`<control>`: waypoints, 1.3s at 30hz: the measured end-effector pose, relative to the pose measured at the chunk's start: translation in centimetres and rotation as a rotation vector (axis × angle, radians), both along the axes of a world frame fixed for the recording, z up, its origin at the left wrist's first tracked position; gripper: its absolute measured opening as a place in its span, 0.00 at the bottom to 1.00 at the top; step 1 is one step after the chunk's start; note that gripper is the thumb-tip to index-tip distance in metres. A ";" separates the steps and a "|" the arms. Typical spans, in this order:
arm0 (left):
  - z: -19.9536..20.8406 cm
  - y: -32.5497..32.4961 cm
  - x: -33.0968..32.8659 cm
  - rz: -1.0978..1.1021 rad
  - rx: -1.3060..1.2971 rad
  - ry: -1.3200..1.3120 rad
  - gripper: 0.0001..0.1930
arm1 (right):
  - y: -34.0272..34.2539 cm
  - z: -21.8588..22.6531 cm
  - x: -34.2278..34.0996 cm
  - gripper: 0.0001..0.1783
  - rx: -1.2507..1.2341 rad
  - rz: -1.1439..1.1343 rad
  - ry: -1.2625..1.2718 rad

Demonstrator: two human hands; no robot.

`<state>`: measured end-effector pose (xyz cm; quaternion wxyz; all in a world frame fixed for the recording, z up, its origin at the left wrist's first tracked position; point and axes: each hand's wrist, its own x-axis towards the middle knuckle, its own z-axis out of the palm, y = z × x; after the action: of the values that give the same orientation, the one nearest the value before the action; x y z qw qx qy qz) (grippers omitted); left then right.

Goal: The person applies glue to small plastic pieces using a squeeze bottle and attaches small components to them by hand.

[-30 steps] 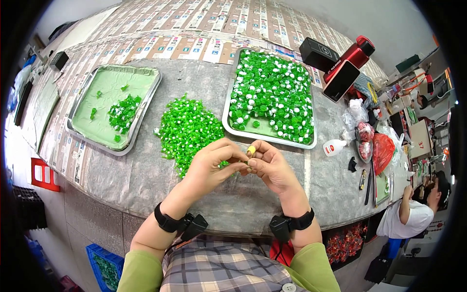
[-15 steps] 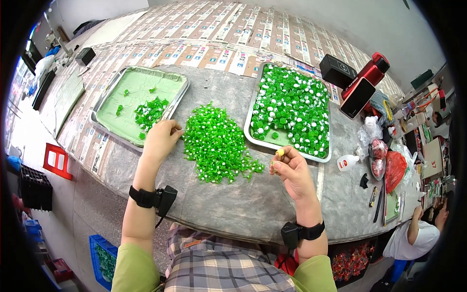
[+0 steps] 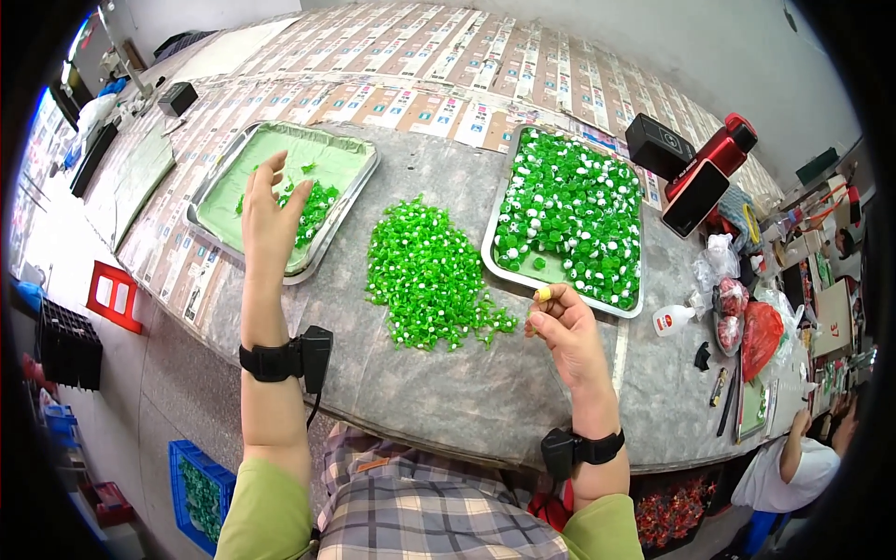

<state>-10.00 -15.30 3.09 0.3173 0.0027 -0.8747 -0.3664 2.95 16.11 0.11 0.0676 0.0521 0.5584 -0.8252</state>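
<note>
My left hand (image 3: 271,219) reaches over the left metal tray (image 3: 357,180), thumb and fingers apart, nothing visible in it. Beside it in that tray lies a small heap of green plastic pieces (image 3: 318,207), partly hidden by the hand. My right hand (image 3: 567,331) is raised in a pinch in front of the right tray (image 3: 563,295). A yellow cover (image 3: 542,294) sits on one fingertip; anything between the fingers is too small to make out. Between my hands spreads a pile of small bright green pieces with white ends (image 3: 425,275). The right tray is filled with green-and-white round pieces (image 3: 569,210).
To the right stand a white bottle (image 3: 672,319), a phone (image 3: 695,198), a red flask (image 3: 719,149) and a black box (image 3: 659,146). A red plastic bag (image 3: 761,329) lies farther right. A co-worker in a white shirt (image 3: 782,469) sits at the lower right.
My left hand has moved from the central pile's left edge up over the left tray, and its fingers have spread. My right hand stays nearly in place, pinched.
</note>
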 end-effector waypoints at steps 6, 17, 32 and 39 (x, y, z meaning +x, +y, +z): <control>0.9 6.8 0.9 -0.650 0.748 -0.233 0.11 | -0.2 0.2 0.2 0.12 0.009 -0.032 0.018; -3.2 13.9 4.3 -1.040 0.901 -0.591 0.10 | -0.8 0.0 0.1 0.13 0.022 -0.011 0.017; -2.8 15.3 6.5 -1.304 0.430 -0.427 0.07 | -0.2 0.0 0.0 0.19 -0.198 0.004 -0.049; -4.2 14.3 6.2 -1.083 0.669 -0.599 0.05 | 0.4 -0.6 -0.4 0.15 -0.086 0.031 -0.007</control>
<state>-3.83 -0.99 -1.07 -0.1822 -0.2349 -0.6431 -0.7057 2.51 16.47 -0.52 0.0843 0.0434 0.5230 -0.8470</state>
